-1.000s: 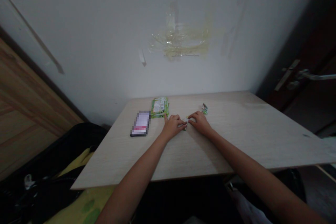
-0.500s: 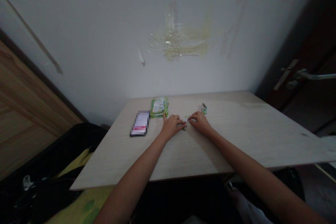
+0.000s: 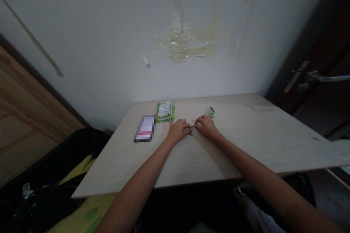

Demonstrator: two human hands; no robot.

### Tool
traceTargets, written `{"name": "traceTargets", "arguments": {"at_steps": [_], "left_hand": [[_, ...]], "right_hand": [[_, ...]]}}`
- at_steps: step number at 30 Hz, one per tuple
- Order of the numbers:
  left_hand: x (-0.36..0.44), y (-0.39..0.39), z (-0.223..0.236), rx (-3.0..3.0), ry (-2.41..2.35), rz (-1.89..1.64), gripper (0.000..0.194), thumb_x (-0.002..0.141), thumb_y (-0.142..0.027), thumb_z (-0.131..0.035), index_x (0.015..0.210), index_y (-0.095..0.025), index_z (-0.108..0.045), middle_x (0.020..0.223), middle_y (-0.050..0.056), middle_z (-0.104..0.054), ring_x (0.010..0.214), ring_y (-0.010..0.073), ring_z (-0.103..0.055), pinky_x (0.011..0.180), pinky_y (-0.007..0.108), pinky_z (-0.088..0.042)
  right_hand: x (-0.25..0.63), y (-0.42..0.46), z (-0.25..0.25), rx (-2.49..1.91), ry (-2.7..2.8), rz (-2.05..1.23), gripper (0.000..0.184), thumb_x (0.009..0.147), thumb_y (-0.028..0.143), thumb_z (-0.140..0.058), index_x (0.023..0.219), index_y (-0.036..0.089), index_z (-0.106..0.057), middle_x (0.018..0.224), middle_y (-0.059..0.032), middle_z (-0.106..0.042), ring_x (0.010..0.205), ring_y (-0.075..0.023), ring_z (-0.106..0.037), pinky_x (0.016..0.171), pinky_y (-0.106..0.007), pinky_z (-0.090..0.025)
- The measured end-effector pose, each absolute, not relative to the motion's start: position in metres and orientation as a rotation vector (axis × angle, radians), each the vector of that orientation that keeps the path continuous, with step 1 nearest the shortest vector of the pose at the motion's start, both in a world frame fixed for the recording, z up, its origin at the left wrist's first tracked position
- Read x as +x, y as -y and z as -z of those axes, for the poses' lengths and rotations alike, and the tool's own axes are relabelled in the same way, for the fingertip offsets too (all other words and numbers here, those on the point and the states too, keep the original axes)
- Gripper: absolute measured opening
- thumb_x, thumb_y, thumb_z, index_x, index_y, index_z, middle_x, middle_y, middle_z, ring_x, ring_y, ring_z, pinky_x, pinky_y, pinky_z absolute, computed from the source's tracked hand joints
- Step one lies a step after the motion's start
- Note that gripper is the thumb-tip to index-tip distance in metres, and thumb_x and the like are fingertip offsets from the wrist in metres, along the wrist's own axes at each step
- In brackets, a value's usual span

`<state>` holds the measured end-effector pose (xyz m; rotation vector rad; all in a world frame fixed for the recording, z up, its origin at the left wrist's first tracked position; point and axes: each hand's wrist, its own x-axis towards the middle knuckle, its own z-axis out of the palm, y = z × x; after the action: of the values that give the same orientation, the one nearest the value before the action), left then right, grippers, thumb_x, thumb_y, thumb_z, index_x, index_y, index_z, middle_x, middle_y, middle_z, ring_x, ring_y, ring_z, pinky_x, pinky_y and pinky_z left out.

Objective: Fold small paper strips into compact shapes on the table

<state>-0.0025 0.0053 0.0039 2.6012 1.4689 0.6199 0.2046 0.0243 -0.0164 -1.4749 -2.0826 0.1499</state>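
Between my hands, a small green-and-white packet lies at the table's middle, mostly covered by fingers. My left hand pinches its left side, thumb and fingers closed on it, while one finger sticks out toward the stack. From the other side my right hand has its fingertips pressed together at the packet's right edge. Just beyond the right hand sits a small crumpled green-and-white packet. A stack of flat green packets with white labels rests behind my left hand.
A phone with a blurred screen lies left on the pale wooden table. The wall with peeling tape rises at the table's back edge. A dark door with a metal handle stands at right.
My right fingertips have come slightly closer to my left ones over the small packet. The whole view has shifted a little; the stack, phone and crumpled packet stay put on the table.
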Motion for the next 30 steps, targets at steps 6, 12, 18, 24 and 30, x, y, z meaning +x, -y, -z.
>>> {"name": "traceTargets", "arguments": {"at_steps": [6,12,18,24,30], "left_hand": [[-0.0029,-0.0056,-0.0032,2.555,-1.445,-0.632,0.024,0.092,-0.047,-0.058,0.104,-0.033,-0.072,0.105,0.001,-0.068,0.111,0.0231,-0.058,0.114,0.064,-0.002],[-0.0032,-0.0063,-0.0019,2.553,-1.457,-0.643,0.025,0.091,-0.046,-0.059,0.11,-0.035,-0.071,0.112,0.002,-0.068,0.113,0.0242,-0.059,0.116,0.063,-0.004],[-0.002,-0.0074,-0.0005,2.503,-1.52,-0.631,0.024,0.09,-0.048,-0.061,0.105,-0.035,-0.075,0.119,0.002,-0.067,0.117,0.0245,-0.057,0.118,0.058,-0.007],[-0.0018,-0.0078,0.0001,2.512,-1.496,-0.665,0.022,0.089,-0.047,-0.062,0.095,-0.031,-0.075,0.107,0.002,-0.068,0.11,0.0237,-0.058,0.115,0.063,-0.007],[-0.0018,-0.0051,-0.0015,2.582,-1.488,-0.659,0.025,0.091,-0.049,-0.059,0.097,-0.031,-0.074,0.1,0.002,-0.064,0.108,0.0241,-0.057,0.115,0.063,-0.006]], "right_hand": [[0.2047,-0.0242,0.0158,-1.484,2.119,-0.115,0.021,0.085,0.038,-0.069,0.096,0.021,-0.073,0.102,-0.009,-0.065,0.101,-0.0219,-0.058,0.094,-0.033,-0.04],[0.2025,-0.0226,0.0138,-1.525,2.118,-0.106,0.022,0.086,0.04,-0.068,0.098,0.021,-0.072,0.103,-0.0096,-0.064,0.101,-0.0226,-0.057,0.093,-0.033,-0.04],[0.2004,-0.0224,0.0139,-1.543,2.108,-0.083,0.022,0.084,0.038,-0.069,0.098,0.021,-0.072,0.104,-0.0095,-0.063,0.102,-0.0227,-0.056,0.093,-0.033,-0.04],[0.2001,-0.0226,0.015,-1.555,2.067,-0.117,0.022,0.082,0.038,-0.071,0.096,0.021,-0.072,0.103,-0.0096,-0.063,0.101,-0.0232,-0.057,0.093,-0.034,-0.041],[0.2063,-0.024,0.0152,-1.422,2.051,-0.215,0.015,0.086,0.031,-0.067,0.092,0.02,-0.075,0.1,-0.0087,-0.069,0.1,-0.0213,-0.06,0.095,-0.033,-0.042]]}}
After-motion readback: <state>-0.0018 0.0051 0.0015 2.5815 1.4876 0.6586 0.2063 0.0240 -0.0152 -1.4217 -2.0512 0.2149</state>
